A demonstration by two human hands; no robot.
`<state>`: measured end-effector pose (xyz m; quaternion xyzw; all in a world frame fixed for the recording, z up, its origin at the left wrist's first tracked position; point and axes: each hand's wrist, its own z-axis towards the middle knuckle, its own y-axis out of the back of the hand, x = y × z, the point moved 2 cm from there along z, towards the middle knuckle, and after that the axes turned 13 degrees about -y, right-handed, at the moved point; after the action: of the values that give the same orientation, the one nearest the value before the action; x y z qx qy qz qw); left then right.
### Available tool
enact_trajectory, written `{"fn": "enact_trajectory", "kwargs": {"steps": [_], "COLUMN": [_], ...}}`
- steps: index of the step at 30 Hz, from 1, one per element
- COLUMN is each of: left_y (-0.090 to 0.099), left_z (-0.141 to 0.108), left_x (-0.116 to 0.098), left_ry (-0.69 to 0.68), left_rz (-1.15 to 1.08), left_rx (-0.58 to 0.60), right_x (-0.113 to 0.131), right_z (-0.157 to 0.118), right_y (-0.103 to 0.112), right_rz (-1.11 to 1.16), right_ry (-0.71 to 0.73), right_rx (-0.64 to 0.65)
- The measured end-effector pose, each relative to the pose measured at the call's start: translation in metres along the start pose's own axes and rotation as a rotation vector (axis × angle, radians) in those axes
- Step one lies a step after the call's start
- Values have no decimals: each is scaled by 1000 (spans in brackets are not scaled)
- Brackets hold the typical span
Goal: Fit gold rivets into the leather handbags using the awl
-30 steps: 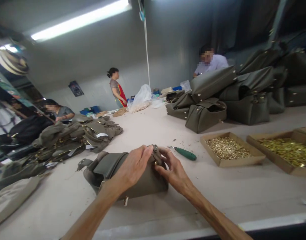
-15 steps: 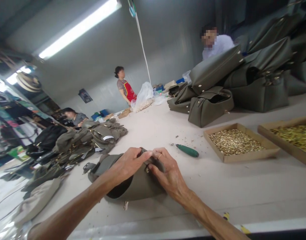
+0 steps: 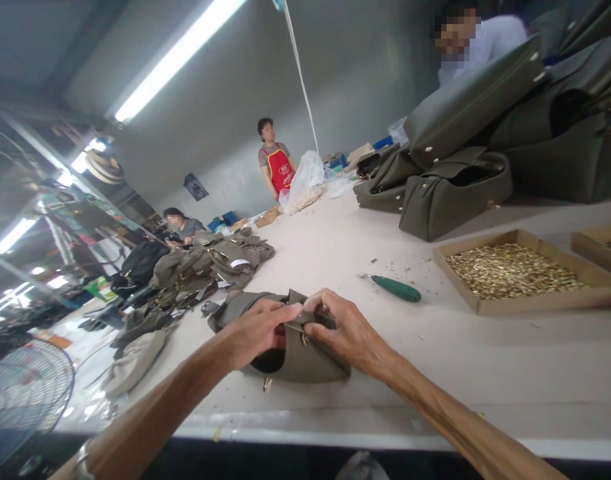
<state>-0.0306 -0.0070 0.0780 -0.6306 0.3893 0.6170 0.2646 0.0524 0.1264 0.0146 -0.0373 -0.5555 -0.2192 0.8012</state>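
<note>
Fingers clenched on bag's folded top edge | left hand, right hand both gripping olive handbag | bag lying by desk front edge | feels light, soft, floppy; fold looks best hold | green-handled awl nearby, right

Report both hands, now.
Left hand: closed, holding the top edge of an olive handbag.
Right hand: closed, holding the same handbag's top edge.
</note>
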Motion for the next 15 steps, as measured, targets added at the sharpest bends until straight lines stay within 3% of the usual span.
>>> {"fn": "enact_trajectory", "kwargs": {"steps": [5,15], "left_y": [12,8], "left_z": [-16,-36], "left_x": [17,23], "left_ry": [-49,-189], "left_rz": [-31,242], "left_rx": [-88,-190], "right_x": [-3,0], "right_z": [-2,-8], "right_y": [-4,-16], "right_rz": [-33,-90], "right_ry": [-50,92], "right_rx": [56,-25]}}
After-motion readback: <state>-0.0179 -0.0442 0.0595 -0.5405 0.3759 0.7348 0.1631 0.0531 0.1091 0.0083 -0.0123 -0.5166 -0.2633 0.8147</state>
